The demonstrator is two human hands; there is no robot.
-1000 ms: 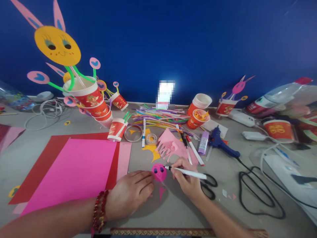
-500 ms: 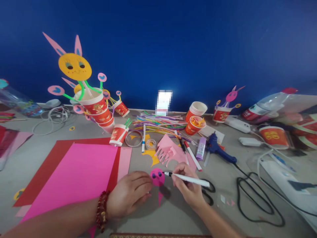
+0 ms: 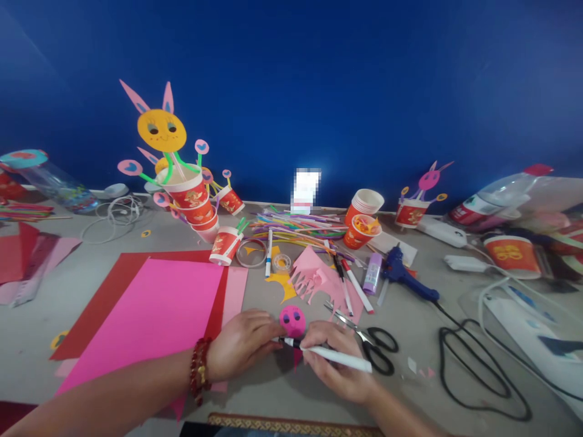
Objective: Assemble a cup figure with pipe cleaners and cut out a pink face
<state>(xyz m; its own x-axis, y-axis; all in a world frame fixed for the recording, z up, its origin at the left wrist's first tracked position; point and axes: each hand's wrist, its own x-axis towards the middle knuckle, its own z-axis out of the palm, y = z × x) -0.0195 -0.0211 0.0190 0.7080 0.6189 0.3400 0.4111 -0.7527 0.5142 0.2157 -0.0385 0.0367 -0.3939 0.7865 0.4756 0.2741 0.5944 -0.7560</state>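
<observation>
A white marker with a black tip end (image 3: 337, 357) lies in my right hand (image 3: 339, 358), its fingers closed round the barrel. The marker's tip points left and meets the fingertips of my left hand (image 3: 246, 343). Those left fingers are bent and pressed together; what they pinch, if anything, is hidden. Just above the marker, a small pink paper disc (image 3: 292, 320) lies on the table with two dark blue eyes and fine lashes drawn on it. A pink paper point (image 3: 297, 360) shows below it, partly covered by my right hand.
Black-handled scissors (image 3: 378, 349) lie right of my right hand. Pink and red sheets (image 3: 150, 328) spread at left. Behind are pink scraps (image 3: 314, 273), pipe cleaners (image 3: 300, 227), a blue glue gun (image 3: 410, 276) with its cord, and paper cups (image 3: 362, 230). A yellow paper bunny (image 3: 161, 130) stands left.
The marker has moved from the pink disc's right eye down and left to my left fingertips. Lashes show above the eyes now. The scissors, mostly covered before, are in plain view.
</observation>
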